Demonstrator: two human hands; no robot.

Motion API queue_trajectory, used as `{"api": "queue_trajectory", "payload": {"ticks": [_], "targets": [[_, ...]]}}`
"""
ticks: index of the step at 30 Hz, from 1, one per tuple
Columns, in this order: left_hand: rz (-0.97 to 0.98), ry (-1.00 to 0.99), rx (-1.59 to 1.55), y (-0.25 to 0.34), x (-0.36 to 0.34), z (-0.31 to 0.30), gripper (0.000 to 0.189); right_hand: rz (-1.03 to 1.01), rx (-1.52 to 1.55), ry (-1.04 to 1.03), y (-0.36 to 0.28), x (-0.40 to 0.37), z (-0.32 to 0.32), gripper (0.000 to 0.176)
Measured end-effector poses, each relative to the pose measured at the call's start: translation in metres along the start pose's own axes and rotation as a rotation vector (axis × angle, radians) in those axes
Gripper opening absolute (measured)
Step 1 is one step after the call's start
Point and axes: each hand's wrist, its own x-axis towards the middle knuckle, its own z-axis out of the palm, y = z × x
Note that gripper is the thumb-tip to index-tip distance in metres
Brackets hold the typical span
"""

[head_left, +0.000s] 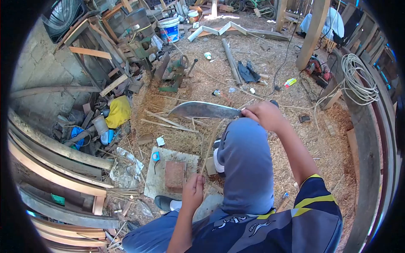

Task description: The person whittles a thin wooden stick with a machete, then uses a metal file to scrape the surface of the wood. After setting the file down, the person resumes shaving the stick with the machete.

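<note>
My right hand (266,116) is wrapped round the handle of a machete (206,110), above my bent knee. The broad, curved blade points left, its metal dull and stained. Lower down, my left hand (193,190) is closed round the lower end of a thin wooden strip (209,147). That strip slants up beside my knee towards the blade. Near the left hand, a reddish-brown block (174,175) rests on a pale flat board (152,182), with a blue tape measure (156,156) on the same board.
Several cut strips (168,122) lie on the shaving-covered ground ahead. A green metal vise-like tool (174,76) stands beyond them. Long curved planks (55,145) fill the left side. To the right are a wooden post (314,36) and coiled rope (358,78).
</note>
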Motion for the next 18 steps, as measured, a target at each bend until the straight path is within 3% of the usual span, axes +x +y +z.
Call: {"api": "queue_trajectory", "payload": {"ticks": [4,7,13,18], "targets": [[0.021,0.000,-0.089,0.041,0.036,0.009,0.033,-0.011,0.008,0.007,-0.005,0.003,0.001,0.043],[0.185,0.087,-0.125,0.070,0.076,0.023,0.033,-0.044,-0.067,-0.013,-0.018,0.006,-0.006,0.044],[0.241,0.082,-0.028,0.082,0.099,0.020,0.031,-0.069,-0.078,-0.019,-0.018,0.011,-0.001,0.045],[0.024,-0.017,-0.005,0.029,0.044,0.010,0.033,-0.038,0.009,-0.035,-0.013,0.007,-0.003,0.046]]}}
